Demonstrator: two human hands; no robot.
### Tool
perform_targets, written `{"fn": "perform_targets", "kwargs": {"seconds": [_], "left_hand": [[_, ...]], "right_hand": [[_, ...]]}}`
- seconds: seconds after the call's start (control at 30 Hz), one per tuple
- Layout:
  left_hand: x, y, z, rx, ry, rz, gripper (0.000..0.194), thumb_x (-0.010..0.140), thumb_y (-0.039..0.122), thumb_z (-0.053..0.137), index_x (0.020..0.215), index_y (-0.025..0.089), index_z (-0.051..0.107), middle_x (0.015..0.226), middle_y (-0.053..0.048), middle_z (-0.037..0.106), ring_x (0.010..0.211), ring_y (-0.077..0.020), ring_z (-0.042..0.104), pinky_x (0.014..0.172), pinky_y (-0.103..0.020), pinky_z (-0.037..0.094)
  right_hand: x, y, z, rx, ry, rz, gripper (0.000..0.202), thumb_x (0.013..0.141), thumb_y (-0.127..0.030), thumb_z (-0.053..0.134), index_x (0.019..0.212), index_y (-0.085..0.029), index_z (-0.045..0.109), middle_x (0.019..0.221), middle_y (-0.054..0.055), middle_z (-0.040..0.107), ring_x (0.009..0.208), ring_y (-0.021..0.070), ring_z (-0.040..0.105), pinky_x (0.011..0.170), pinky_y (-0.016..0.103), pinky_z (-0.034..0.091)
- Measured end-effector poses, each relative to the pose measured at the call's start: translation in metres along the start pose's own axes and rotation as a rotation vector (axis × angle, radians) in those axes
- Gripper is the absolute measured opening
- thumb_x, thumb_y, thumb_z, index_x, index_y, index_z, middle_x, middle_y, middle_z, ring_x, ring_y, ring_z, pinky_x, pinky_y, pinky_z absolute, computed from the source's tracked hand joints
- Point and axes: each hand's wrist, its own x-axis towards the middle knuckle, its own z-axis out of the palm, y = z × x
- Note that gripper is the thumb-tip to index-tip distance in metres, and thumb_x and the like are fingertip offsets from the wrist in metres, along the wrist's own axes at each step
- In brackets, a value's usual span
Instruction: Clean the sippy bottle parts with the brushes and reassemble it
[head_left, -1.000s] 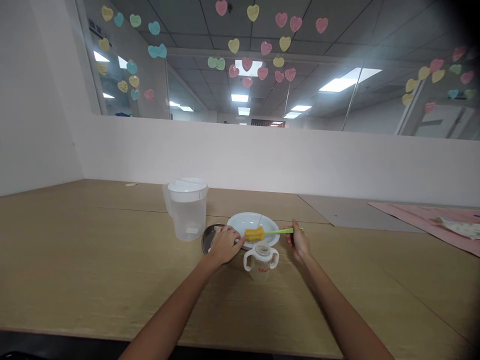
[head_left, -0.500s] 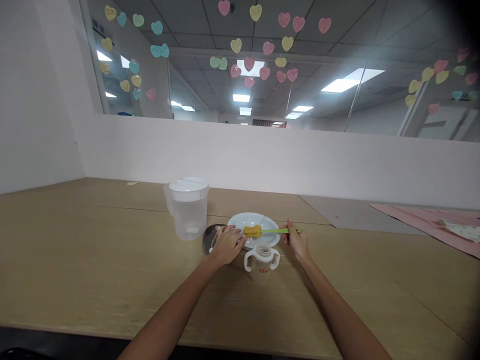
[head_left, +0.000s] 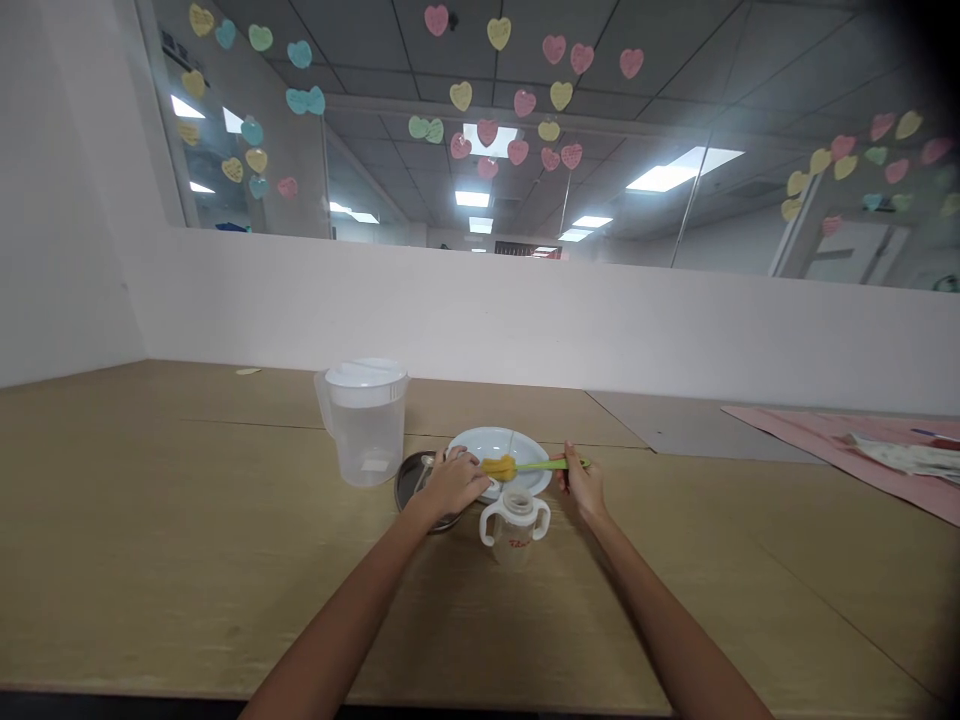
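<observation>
Head view: green-handled brush (head_left: pixel 534 465) lies between the right fingers (head_left: pixel 571 458).

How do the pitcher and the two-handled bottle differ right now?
The pitcher is larger; the bottle is smaller.
The pitcher has a lid on; the bottle's mouth is open.
The pitcher has one handle; the bottle has two.
Both are upright, with see-through bodies.

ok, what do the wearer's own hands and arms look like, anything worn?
Left hand and right hand bare, no gloves. Left forearm and right forearm bare too, no sleeves, watch or bracelet in view. Rings: too small to tell.
</observation>
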Motion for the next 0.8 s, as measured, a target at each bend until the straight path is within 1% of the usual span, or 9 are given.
{"fn": "perform_targets", "kwargs": {"seconds": [0.1, 0.17, 0.23, 0.3, 0.43, 0.53, 0.67, 0.73, 0.8], "left_hand": [[0.007, 0.002, -0.003, 0.034, -0.012, -0.023, 0.023, 0.075, 0.026, 0.046, 0.064, 0.02, 0.065, 0.083, -0.008, 0.063, 0.094, -0.0239, 0.048, 0.09, -0.04, 0.026], [0.007, 0.001, -0.006, 0.039, -0.005, -0.051, 0.018, 0.072, 0.026, 0.049, 0.066, 0.019, 0.064, 0.079, -0.009, 0.063, 0.091, -0.0241, 0.05, 0.089, -0.039, 0.028], [0.002, -0.002, -0.008, 0.02, 0.027, -0.077, 0.018, 0.074, 0.028, 0.048, 0.075, 0.019, 0.063, 0.083, -0.008, 0.062, 0.089, -0.0238, 0.052, 0.087, -0.039, 0.031], [-0.005, -0.006, -0.009, -0.051, 0.102, -0.083, 0.022, 0.078, 0.03, 0.043, 0.087, 0.019, 0.06, 0.095, -0.008, 0.06, 0.093, -0.0223, 0.052, 0.086, -0.038, 0.034], [-0.016, -0.008, -0.009, -0.279, 0.299, -0.065, 0.022, 0.079, 0.029, 0.044, 0.094, 0.019, 0.056, 0.114, -0.007, 0.052, 0.104, -0.0185, 0.05, 0.089, -0.032, 0.037], [-0.016, -0.002, -0.007, -0.425, 0.402, -0.074, 0.019, 0.08, 0.029, 0.045, 0.092, 0.021, 0.056, 0.113, -0.005, 0.056, 0.107, -0.0178, 0.049, 0.091, -0.032, 0.037], [-0.013, 0.005, -0.006, -0.687, 0.544, -0.108, 0.018, 0.079, 0.033, 0.048, 0.09, 0.019, 0.052, 0.111, -0.007, 0.055, 0.102, -0.0166, 0.053, 0.084, -0.029, 0.043], [-0.012, 0.006, -0.004, -0.772, 0.578, -0.11, 0.019, 0.078, 0.034, 0.05, 0.088, 0.018, 0.049, 0.115, -0.008, 0.053, 0.103, -0.0165, 0.053, 0.085, -0.029, 0.043], [-0.013, 0.008, -0.003, -0.772, 0.546, -0.104, 0.017, 0.077, 0.033, 0.051, 0.084, 0.018, 0.048, 0.115, -0.008, 0.052, 0.105, -0.017, 0.051, 0.087, -0.03, 0.041]], "right_hand": [[0.001, -0.001, -0.002, -0.017, 0.044, 0.033, 0.049, 0.068, -0.059, 0.05, 0.056, -0.012, 0.061, 0.033, -0.003, 0.041, 0.029, 0.0059, 0.033, 0.03, 0.019, 0.022], [0.002, -0.001, -0.003, -0.017, 0.078, 0.038, 0.05, 0.068, -0.059, 0.05, 0.057, -0.011, 0.061, 0.033, -0.003, 0.041, 0.029, 0.0056, 0.033, 0.03, 0.018, 0.022], [0.003, 0.0, -0.004, 0.014, 0.112, 0.041, 0.048, 0.067, -0.058, 0.052, 0.059, -0.011, 0.061, 0.033, -0.004, 0.041, 0.029, 0.0053, 0.034, 0.03, 0.018, 0.024], [0.003, -0.001, -0.004, 0.093, 0.132, 0.06, 0.046, 0.066, -0.057, 0.054, 0.061, -0.012, 0.06, 0.034, -0.004, 0.042, 0.03, 0.0049, 0.035, 0.03, 0.017, 0.025], [0.002, -0.004, -0.003, 0.271, 0.058, 0.142, 0.041, 0.062, -0.053, 0.061, 0.063, -0.012, 0.059, 0.039, -0.004, 0.047, 0.032, 0.0038, 0.038, 0.028, 0.015, 0.026], [0.002, -0.006, -0.005, 0.323, -0.022, 0.203, 0.038, 0.062, -0.049, 0.064, 0.065, -0.012, 0.058, 0.041, -0.004, 0.049, 0.033, 0.0027, 0.039, 0.028, 0.012, 0.027], [0.004, -0.007, -0.007, 0.425, -0.062, 0.277, 0.034, 0.065, -0.046, 0.064, 0.066, -0.013, 0.056, 0.041, -0.005, 0.048, 0.031, 0.0015, 0.037, 0.026, 0.01, 0.027], [0.004, -0.008, -0.006, 0.463, -0.08, 0.307, 0.031, 0.067, -0.044, 0.064, 0.065, -0.014, 0.055, 0.04, -0.005, 0.047, 0.03, 0.0016, 0.037, 0.025, 0.009, 0.027], [0.001, -0.011, -0.004, 0.497, -0.096, 0.334, 0.029, 0.068, -0.041, 0.063, 0.064, -0.015, 0.054, 0.04, -0.005, 0.047, 0.03, 0.0021, 0.038, 0.025, 0.009, 0.029]]}}
